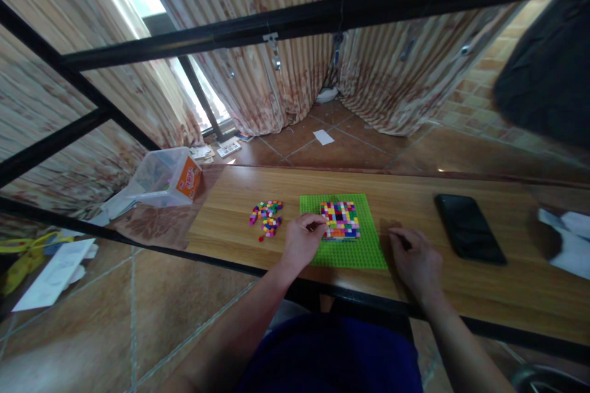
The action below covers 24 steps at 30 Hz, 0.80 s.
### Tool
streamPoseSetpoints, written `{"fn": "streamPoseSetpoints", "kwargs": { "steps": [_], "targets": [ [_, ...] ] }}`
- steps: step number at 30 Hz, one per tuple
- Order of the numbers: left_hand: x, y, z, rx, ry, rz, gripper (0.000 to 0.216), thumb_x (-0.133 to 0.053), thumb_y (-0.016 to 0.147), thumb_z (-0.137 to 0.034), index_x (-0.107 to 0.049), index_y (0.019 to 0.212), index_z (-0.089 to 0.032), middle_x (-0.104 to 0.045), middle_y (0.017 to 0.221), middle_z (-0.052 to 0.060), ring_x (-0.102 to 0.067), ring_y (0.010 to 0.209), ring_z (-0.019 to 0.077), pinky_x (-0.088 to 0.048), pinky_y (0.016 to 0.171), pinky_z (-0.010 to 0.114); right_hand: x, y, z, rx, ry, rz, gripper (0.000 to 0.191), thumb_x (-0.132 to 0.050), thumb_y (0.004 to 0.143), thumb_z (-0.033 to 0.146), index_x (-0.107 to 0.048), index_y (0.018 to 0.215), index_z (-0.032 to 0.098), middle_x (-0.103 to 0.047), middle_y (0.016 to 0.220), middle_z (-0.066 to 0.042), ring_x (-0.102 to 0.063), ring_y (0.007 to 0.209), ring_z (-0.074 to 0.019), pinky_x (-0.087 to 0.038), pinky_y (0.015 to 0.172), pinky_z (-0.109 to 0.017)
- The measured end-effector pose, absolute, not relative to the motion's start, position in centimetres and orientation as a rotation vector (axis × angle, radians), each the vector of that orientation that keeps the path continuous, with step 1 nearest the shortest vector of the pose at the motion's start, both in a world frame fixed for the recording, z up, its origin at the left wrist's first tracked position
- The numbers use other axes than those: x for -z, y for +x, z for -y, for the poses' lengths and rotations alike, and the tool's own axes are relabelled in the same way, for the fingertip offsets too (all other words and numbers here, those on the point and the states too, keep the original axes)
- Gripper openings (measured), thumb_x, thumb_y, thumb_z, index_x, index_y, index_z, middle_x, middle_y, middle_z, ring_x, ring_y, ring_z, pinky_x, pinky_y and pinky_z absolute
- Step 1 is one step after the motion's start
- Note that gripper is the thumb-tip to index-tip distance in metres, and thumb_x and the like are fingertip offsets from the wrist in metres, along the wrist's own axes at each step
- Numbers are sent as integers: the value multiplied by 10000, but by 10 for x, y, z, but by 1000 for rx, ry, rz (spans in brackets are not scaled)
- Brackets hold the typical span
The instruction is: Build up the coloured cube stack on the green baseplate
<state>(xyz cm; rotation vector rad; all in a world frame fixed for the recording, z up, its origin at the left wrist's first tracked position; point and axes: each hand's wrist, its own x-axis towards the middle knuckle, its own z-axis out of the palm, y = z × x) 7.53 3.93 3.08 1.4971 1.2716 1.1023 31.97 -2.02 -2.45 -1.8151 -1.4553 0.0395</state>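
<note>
A green studded baseplate lies on the wooden table, bearing a square structure of small multicoloured toy bricks with a dark opening in its middle. My left hand is closed in a pinch against the structure's left side; whatever sits between the fingertips is too small to make out. Left of that hand is a loose pile of small coloured bricks, with a single red brick just below it. My right hand rests on the table beside the baseplate's right edge, fingers curled in and nothing visible in them.
A black phone lies to the right, with crumpled white paper beyond it. A clear plastic box with an orange label stands at the far left. A black metal bar crosses above the table in front of curtains.
</note>
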Motion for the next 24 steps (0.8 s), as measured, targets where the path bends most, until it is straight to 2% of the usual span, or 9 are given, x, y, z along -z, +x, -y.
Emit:
{"fn": "streamPoseSetpoints", "kwargs": {
  "steps": [7, 13, 18, 24],
  "targets": [
    [-33, 81, -47, -1106, 1267, -1278, 88, -681, 653, -106, -681, 697, -182, -656, 686, -10, -577, 626, 112, -463, 632, 249, 24, 319, 21, -32, -1819, 1459, 270, -500, 904, 370, -710, 890, 202, -722, 903, -87, -671, 807, -228, -509, 733, -354],
    [-36, 87, -53, -1099, 953, -1270, 188, -688, 541, -78, -637, 698, -169, -601, 666, -35, -525, 612, 85, -422, 598, 214, 23, 320, 20, -43, -1827, 1465, 258, -504, 898, 357, -708, 903, 198, -723, 911, -89, -674, 803, -228, -514, 734, -355],
    [-36, 93, -54, -1045, 812, -1253, 193, -673, 534, -118, -611, 709, -171, -577, 635, -44, -502, 556, 77, -394, 535, 206, 24, 320, 20, -23, -1820, 1466, 255, -501, 895, 351, -706, 888, 200, -723, 907, -91, -674, 819, -233, -515, 737, -355],
    [-35, 102, -55, -1024, 744, -1255, 172, -665, 555, -128, -587, 702, -175, -552, 592, -53, -495, 519, 73, -397, 531, 212, 26, 319, 20, -24, -1859, 1470, 264, -507, 895, 362, -715, 908, 199, -722, 929, -88, -671, 812, -229, -508, 715, -346]
  ]
}}
